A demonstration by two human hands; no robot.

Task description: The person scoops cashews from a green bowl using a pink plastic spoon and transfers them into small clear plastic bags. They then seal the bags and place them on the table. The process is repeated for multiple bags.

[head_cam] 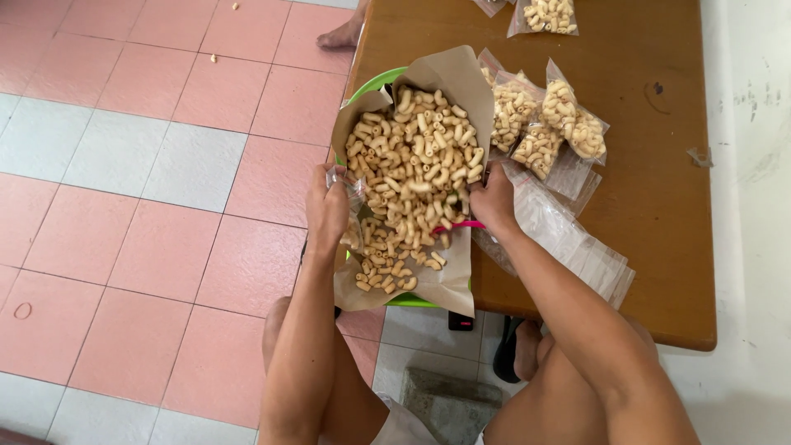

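Table [651,247]: brown, wooden. Green basin [381,81] overhangs its left edge, lined with brown paper [445,284], heaped with snacks [416,169]. Filled bags [548,124] cluster mid-table; empty bags [577,243] near front edge. Your left hand [327,210] pinches clear bag [353,191] at basin's left rim. Your right hand [494,200] grips pink scoop [463,224] in snacks.

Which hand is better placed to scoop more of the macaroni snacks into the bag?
Probably the right hand: it grips the pink scoop dug into the snacks. The left hand holds the clear bag.
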